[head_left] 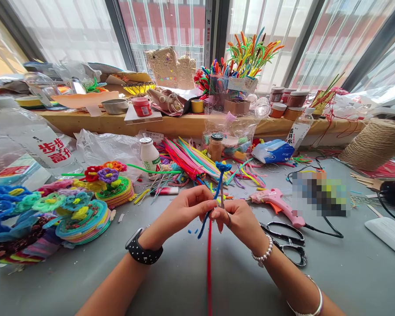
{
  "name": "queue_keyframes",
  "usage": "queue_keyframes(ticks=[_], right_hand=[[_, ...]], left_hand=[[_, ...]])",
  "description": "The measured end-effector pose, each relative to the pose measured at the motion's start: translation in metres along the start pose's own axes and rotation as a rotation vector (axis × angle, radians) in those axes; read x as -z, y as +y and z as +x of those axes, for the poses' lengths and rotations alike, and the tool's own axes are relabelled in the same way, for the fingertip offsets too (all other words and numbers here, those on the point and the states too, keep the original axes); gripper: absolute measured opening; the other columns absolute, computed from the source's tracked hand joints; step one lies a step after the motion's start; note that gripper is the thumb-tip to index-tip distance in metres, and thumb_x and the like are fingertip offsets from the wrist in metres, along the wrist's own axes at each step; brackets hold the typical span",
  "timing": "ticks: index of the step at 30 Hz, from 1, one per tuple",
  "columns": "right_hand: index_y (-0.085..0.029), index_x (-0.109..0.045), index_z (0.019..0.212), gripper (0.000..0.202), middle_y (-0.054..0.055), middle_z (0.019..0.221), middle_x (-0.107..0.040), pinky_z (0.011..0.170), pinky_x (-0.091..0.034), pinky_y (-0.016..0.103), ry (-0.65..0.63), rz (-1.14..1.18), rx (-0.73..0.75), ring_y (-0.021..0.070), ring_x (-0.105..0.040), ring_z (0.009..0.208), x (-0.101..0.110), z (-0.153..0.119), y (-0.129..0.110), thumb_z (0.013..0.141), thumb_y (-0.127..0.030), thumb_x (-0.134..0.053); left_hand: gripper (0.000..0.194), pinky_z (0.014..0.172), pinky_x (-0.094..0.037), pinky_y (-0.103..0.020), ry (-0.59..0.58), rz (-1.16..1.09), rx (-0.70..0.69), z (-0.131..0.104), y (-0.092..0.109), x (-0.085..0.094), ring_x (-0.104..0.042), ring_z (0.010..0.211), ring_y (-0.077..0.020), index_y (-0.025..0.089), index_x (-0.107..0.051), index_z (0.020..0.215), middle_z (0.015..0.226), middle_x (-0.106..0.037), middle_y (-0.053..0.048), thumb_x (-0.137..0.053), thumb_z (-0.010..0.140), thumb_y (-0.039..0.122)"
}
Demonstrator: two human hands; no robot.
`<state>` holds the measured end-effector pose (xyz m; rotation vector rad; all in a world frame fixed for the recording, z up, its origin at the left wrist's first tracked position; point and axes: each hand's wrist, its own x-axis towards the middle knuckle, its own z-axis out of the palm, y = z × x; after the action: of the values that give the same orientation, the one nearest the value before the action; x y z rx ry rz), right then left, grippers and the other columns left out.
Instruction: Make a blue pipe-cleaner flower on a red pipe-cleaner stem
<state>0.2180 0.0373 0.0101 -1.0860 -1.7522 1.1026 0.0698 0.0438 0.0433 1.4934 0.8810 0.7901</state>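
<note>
blue fuzzy stem (218,186) with a ruffled blue head (223,166), tilted, above middle of the grey bench (171,281). left hand (197,204) pinches it between thumb and fingers; right hand (237,217) likewise narrow, fingertips meeting at the stem. red strand (210,267) runs from beneath the hands toward the near edge. right of the right hand: pink glue gun (270,198), black-handled scissors (291,241). fuzzy flowers (13,199) heaped at left.

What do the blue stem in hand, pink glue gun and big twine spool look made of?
Blue stem: likely chenille over wire, soft and matte; its edges look fuzzy.
Pink glue gun: probably hard plastic, fairly smooth; its shell looks moulded.
Twine spool: wound with perhaps jute, dull and rough; coarse tan strands show.
</note>
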Motion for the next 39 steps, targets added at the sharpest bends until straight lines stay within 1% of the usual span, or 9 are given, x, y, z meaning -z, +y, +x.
queue_keyframes(ticks=[4,10,13,18,21,24,28,34,39], right_hand=[[-0.014,-0.049,0.038,0.06,-0.001,0.039,-0.042,0.045,-0.029,0.021,-0.064,0.022,0.037,0.008,-0.038,0.043,-0.0001,0.0006,0.0011,0.067,-0.065,-0.039],[-0.015,-0.047,0.034,0.056,-0.002,0.035,-0.041,0.043,-0.03,0.02,-0.003,0.019,-0.027,0.0075,-0.036,0.04,0.0003,0.0008,0.0009,0.065,-0.061,-0.046],[-0.015,-0.05,0.034,0.056,-0.002,0.034,-0.043,0.045,-0.032,0.02,-0.009,0.021,-0.037,0.0078,-0.038,0.04,0.0013,0.0007,0.001,0.066,-0.06,-0.046],[-0.014,-0.051,0.038,0.059,0.002,0.044,-0.051,0.05,-0.034,0.022,-0.05,0.025,-0.015,0.0103,-0.045,0.048,0.003,0.0009,0.0017,0.066,-0.065,-0.041],[-0.013,-0.052,0.041,0.063,0.003,0.051,-0.052,0.051,-0.034,0.022,-0.095,0.022,0.009,0.0108,-0.046,0.051,0.0036,0.0011,0.0025,0.066,-0.068,-0.035],[-0.012,-0.051,0.042,0.065,0.003,0.053,-0.052,0.051,-0.034,0.022,-0.113,0.007,0.015,0.0104,-0.045,0.051,0.0039,0.0011,0.0031,0.065,-0.07,-0.033],[-0.012,-0.051,0.043,0.064,0.002,0.052,-0.05,0.05,-0.034,0.022,-0.108,0.003,0.024,0.0097,-0.043,0.049,0.004,0.0007,0.0037,0.065,-0.07,-0.033],[-0.013,-0.053,0.042,0.057,0.001,0.046,-0.052,0.051,-0.035,0.021,-0.064,0.01,0.015,0.0097,-0.045,0.048,0.0038,0.001,0.0045,0.068,-0.062,-0.041],[-0.014,-0.049,0.036,0.058,-0.001,0.038,-0.045,0.049,-0.034,0.021,-0.036,0.028,-0.015,0.0078,-0.039,0.041,0.0031,0.002,0.0042,0.067,-0.062,-0.043]], left_hand=[[0.018,0.047,-0.032,-0.019,-0.007,0.008,-0.003,-0.0001,0.0005,-0.0005,-0.041,0.052,-0.0067,0.015,-0.046,0.064,0.056,-0.043,0.004,-0.053,0.071,0.03],[0.018,0.044,-0.032,-0.018,-0.011,-0.001,0.009,0.0007,-0.0024,0.0001,-0.041,0.048,-0.0058,0.015,-0.045,0.065,0.055,-0.044,0.005,-0.053,0.072,0.031],[0.019,0.042,-0.031,-0.018,0.008,-0.013,0.011,0.0007,-0.001,0.0,-0.041,0.045,-0.0052,0.016,-0.045,0.065,0.053,-0.044,0.005,-0.053,0.071,0.031],[0.018,0.041,-0.029,-0.017,0.028,-0.008,0.0,0.0005,0.0018,0.0001,-0.04,0.043,-0.0038,0.015,-0.044,0.065,0.054,-0.046,0.005,-0.052,0.073,0.03],[0.018,0.041,-0.028,-0.017,0.027,-0.017,-0.001,0.0006,0.0014,0.0003,-0.039,0.043,-0.0036,0.015,-0.045,0.065,0.053,-0.045,0.006,-0.052,0.073,0.029],[0.017,0.041,-0.029,-0.016,0.015,-0.036,0.006,0.0005,0.0011,-0.0001,-0.04,0.044,-0.0039,0.015,-0.045,0.065,0.052,-0.045,0.006,-0.052,0.073,0.028],[0.016,0.042,-0.032,-0.017,0.015,-0.043,0.018,-0.0001,0.0018,-0.001,-0.041,0.045,-0.0048,0.015,-0.046,0.066,0.053,-0.046,0.005,-0.053,0.072,0.028],[0.018,0.042,-0.031,-0.017,0.014,-0.034,0.02,0.0,0.0006,-0.0005,-0.04,0.044,-0.0047,0.015,-0.046,0.066,0.054,-0.046,0.005,-0.053,0.072,0.03],[0.019,0.043,-0.029,-0.019,0.029,-0.026,0.014,0.0001,0.0002,0.0011,-0.04,0.044,-0.0049,0.015,-0.045,0.067,0.056,-0.049,0.004,-0.051,0.073,0.032]])
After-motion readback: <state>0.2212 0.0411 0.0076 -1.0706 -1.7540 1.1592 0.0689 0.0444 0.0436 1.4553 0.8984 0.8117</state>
